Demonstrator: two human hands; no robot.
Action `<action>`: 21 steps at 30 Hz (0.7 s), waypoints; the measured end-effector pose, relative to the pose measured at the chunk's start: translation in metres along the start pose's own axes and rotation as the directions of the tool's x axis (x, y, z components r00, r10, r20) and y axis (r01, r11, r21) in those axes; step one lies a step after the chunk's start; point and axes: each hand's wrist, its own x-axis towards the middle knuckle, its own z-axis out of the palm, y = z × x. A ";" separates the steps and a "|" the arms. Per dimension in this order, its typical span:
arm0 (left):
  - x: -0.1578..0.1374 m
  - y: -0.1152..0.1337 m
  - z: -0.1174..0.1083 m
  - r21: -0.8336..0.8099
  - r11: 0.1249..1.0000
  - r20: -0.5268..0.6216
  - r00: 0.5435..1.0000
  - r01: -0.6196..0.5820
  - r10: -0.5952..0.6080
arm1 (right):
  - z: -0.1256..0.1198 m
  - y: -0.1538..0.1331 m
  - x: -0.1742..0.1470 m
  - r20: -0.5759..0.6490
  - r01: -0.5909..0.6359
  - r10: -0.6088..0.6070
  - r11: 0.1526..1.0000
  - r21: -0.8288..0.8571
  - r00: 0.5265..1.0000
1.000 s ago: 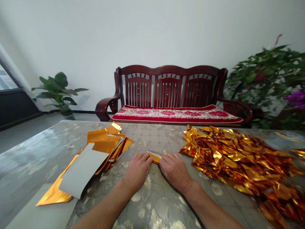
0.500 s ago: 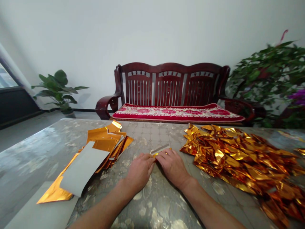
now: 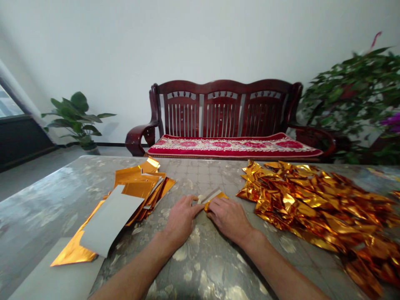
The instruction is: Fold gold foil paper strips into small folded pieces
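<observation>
A small folded piece of gold foil paper (image 3: 223, 195), with its pale grey back partly showing, is at the middle of the table. My right hand (image 3: 229, 218) is closed on its near side, fingers curled over the gold edge. At its left end is my left hand (image 3: 181, 216), thumb and forefinger apart, the thumb tip close to the paper; whether it touches cannot be made out. To the left lies a loose stack of gold foil sheets (image 3: 137, 187), with a grey-backed sheet (image 3: 111, 221) on top. A large heap of folded gold foil pieces (image 3: 306, 204) spreads out on the right.
The table (image 3: 193, 271) has a glossy, patterned grey cover. Beyond it stands a dark red wooden bench (image 3: 221, 89) with a red floral seat cover (image 3: 234, 145). Potted plants are at the left (image 3: 78, 116) and right (image 3: 353, 91). A pale sheet (image 3: 59, 275) lies at the table's near left.
My left thumb and forefinger have come apart from the foil paper's left end. The paper has tilted up more to the right, with my right hand still on it.
</observation>
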 end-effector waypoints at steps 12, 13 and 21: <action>0.004 -0.003 0.002 -0.015 0.998 -0.020 0.998 -0.060 0.059 | 0.013 0.003 -0.003 -0.183 0.087 -0.090 0.996 -0.023 0.979; 0.004 -0.003 0.001 -0.025 0.997 -0.021 0.997 -0.071 0.071 | 0.013 0.004 -0.004 -0.191 0.100 -0.096 0.995 0.012 0.977; 0.004 0.004 -0.007 0.041 0.995 0.021 0.996 -0.088 0.087 | 0.007 0.002 -0.007 -0.116 0.068 -0.042 0.970 0.234 0.992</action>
